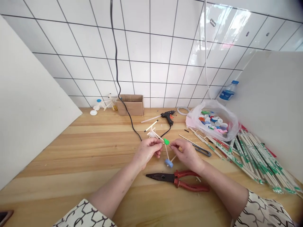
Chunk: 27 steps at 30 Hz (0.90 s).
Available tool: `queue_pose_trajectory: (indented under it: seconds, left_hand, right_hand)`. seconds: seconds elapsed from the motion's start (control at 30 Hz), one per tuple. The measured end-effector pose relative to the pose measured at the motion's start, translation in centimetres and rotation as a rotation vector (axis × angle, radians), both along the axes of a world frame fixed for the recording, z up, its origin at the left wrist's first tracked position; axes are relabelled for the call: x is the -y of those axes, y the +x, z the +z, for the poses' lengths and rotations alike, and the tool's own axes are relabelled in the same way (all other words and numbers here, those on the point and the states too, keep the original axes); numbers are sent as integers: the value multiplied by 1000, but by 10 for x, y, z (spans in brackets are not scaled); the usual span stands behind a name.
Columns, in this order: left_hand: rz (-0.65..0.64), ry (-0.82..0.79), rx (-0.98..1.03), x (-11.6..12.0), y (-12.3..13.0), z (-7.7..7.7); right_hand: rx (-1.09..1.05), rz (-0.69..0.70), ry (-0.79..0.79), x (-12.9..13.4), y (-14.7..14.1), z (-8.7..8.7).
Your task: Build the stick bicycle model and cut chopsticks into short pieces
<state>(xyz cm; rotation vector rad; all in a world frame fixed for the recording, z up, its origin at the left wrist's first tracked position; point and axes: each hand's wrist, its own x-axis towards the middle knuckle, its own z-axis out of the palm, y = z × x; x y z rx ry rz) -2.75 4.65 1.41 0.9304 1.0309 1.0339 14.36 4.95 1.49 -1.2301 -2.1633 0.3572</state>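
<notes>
A small frame of thin wooden sticks (167,152) is held between my two hands over the middle of the table. A green piece (166,141) sits at its top, and a blue cap (169,163) is on a stick end below. My left hand (148,151) pinches a stick just left of the green piece. On the other side, my right hand (187,153) has its fingers closed on a stick end. A white cap (151,134) is at the frame's far end, partly behind the sticks.
Red-handled pliers (163,177) lie just in front of my hands. Behind are a glue gun (168,116), a tape roll (183,110) and a cardboard box (130,105). A bag of caps (213,123), a knife (202,150) and wrapped chopsticks (260,160) lie at right.
</notes>
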Motion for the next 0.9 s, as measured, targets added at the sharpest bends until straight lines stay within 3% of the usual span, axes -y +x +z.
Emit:
queue_pose_trajectory:
  seconds: [0.53,0.9]
  left_hand:
    - [44,88,-226,2,-3,-8]
    - [92,70,-63,-4,-1,-20]
  right_hand:
    - [7,-10,-7,-2,5,1]
    - [13,-31,-125,-6,11,-3]
